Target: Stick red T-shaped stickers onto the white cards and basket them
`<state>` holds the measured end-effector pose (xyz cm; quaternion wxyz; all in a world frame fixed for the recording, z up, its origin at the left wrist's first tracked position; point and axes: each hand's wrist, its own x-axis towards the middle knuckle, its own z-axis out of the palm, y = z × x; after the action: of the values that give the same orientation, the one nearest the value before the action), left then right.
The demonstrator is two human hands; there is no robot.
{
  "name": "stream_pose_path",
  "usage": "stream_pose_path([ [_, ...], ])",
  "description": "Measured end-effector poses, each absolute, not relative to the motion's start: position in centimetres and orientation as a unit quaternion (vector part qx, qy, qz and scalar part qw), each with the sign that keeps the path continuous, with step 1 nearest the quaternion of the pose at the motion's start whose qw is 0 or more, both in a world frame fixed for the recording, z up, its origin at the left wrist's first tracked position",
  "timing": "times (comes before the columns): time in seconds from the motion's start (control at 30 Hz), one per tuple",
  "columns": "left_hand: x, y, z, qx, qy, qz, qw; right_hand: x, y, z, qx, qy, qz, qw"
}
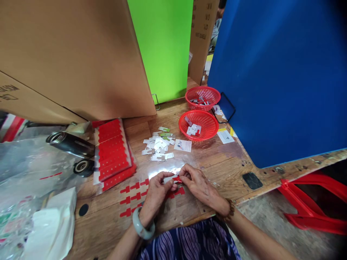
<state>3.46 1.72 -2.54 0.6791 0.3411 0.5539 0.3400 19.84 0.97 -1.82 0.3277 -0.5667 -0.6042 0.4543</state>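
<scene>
Glossy red plastic baskets [198, 135] — matt brn cardbd [76, 57] — worn wood-look tabletop [225, 162], semi-gloss

Wood tabletop [151, 124] gives a low lane left of card pile [159, 144]; baskets [198, 125] and blue board [276, 83] block far right, cartons [81, 57] far left.

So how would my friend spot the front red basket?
Find the huge blue board on the right. On the wooden table left of it sits the front red basket, nearer the camera. It holds mostly white cards; the back basket looks darker inside.
</scene>
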Motion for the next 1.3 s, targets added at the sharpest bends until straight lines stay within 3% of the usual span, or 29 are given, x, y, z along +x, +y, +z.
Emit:
stream_pose_path([
  [0.3,3.1,1.6,-2.5,0.315,0.547,0.340,0.697,19.5,1.0,-2.7,-0.577,-0.608,0.443,0.319],
  [0.63,3.1,1.3,-2.4,0.302,0.552,0.347,0.696,18.6,0.1,-2.6,-0.590,-0.663,0.341,0.309],
  [1.03,3.2,0.9,-2.9,0.306,0.540,0.354,0.700,19.9,0.3,-2.3,-0.638,-0.630,0.342,0.281],
  [1.17,2.7,0.8,-2.6,0.298,0.539,0.356,0.703,20.8,1.0,-2.2,-0.621,-0.611,0.386,0.304],
  [1.3,2.7,0.6,-2.5,0.311,0.523,0.353,0.711,19.9,0.8,-2.6,-0.549,-0.582,0.523,0.294],
])
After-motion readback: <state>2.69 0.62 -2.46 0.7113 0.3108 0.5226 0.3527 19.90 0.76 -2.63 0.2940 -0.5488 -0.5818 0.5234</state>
